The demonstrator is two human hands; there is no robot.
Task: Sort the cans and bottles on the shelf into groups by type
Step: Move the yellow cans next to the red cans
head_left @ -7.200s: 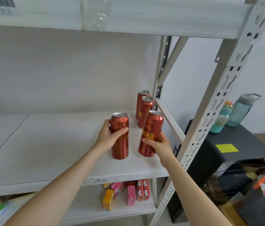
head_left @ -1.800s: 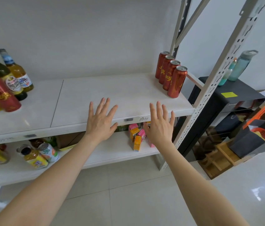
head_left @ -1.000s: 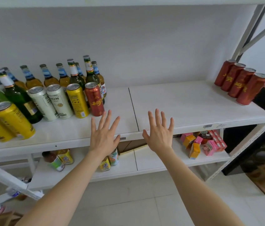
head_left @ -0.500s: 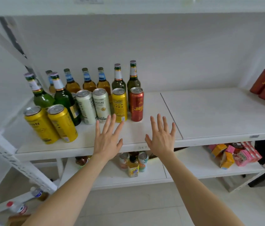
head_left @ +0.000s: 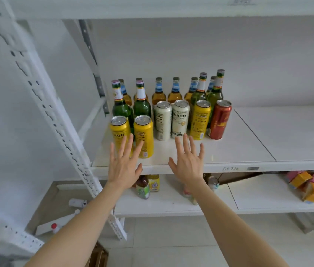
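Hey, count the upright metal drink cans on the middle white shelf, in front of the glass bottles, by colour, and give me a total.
Yellow metal cans: 3
White metal cans: 2
Red metal can: 1
Total: 6 cans

There is just one view, from a wide-angle camera on the person's head. It faces forward and slightly down at the shelf [head_left: 239, 145] from close by, about level with the cans [head_left: 179, 118]. Both forearms reach in from the bottom edge, and the upright [head_left: 42, 105] curves at the left.
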